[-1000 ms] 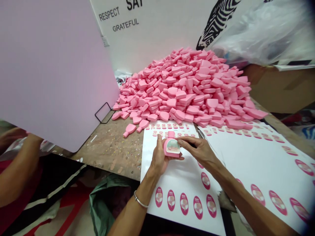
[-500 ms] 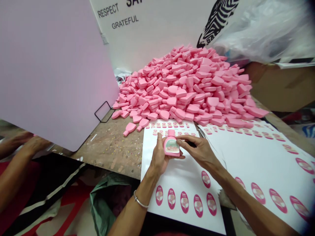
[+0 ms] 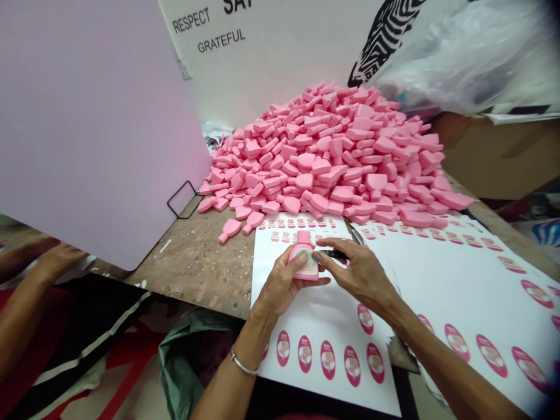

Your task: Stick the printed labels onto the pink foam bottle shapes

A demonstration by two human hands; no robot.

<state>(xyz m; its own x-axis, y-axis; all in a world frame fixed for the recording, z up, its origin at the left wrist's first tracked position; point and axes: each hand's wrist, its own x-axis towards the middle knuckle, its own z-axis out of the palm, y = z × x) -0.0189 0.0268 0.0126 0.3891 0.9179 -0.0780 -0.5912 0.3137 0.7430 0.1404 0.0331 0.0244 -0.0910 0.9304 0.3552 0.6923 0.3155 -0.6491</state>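
Note:
My left hand [image 3: 280,283] is closed around a small pink bottle [image 3: 303,238], held upright with its cap at the top. A green and pink label [image 3: 308,267] covers the bottle's front, and my left thumb presses on it. My right hand [image 3: 356,271] grips a slim black tool [image 3: 335,254] whose kind I cannot make out. Its fingertips are at the right edge of the bottle, by the label. Under both hands lies a white sticker sheet [image 3: 324,309] with oval pink stickers near its front edge and small stickers along the far edge.
A large heap of pink bottles [image 3: 324,151] fills the back of the worktable [image 3: 205,262]. More sticker sheets [image 3: 455,280] lie at right. A pink-white panel [image 3: 96,116] stands at left; another person's hands [image 3: 61,259] show below it. A cardboard box [image 3: 494,154] stands back right.
My left thumb has moved from beside the bottle onto its label. The black tool now shows in my right hand, which stays close to the bottle's right side.

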